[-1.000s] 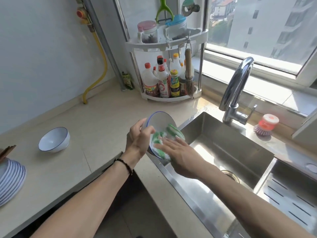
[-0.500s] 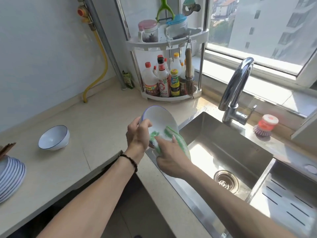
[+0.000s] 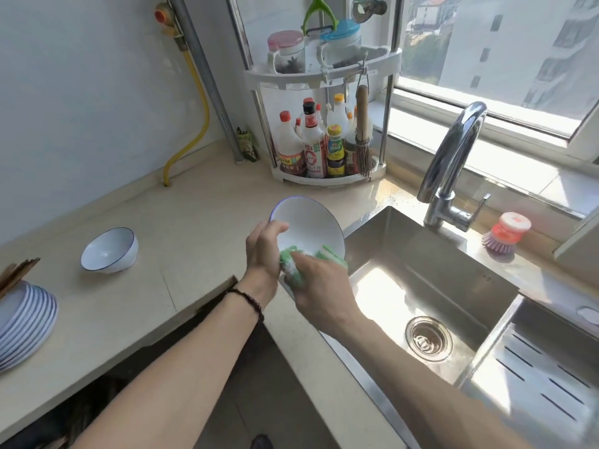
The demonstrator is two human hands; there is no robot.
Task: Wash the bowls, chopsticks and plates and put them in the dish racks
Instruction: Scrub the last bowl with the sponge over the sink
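A white bowl with a blue rim (image 3: pixel 308 225) is tilted over the left edge of the steel sink (image 3: pixel 431 264). My left hand (image 3: pixel 262 251) grips its near rim. My right hand (image 3: pixel 319 286) holds a green and white sponge (image 3: pixel 291 265) against the bowl's lower inside. A second white bowl (image 3: pixel 108 251) stands on the counter to the left. At the far left edge is a stack of white plates (image 3: pixel 26 322), with brown chopsticks (image 3: pixel 16 272) lying on top of it.
The curved tap (image 3: pixel 450 163) rises behind the sink; no water is running. A red and purple dish brush (image 3: pixel 505 233) sits by it. A corner shelf with sauce bottles (image 3: pixel 324 147) stands behind. A slotted steel drainer (image 3: pixel 551 384) lies at the right.
My right hand has drawn the sponge down and back from the middle of the bowl to its lower edge. The bowl has tipped up, showing more of its inside.
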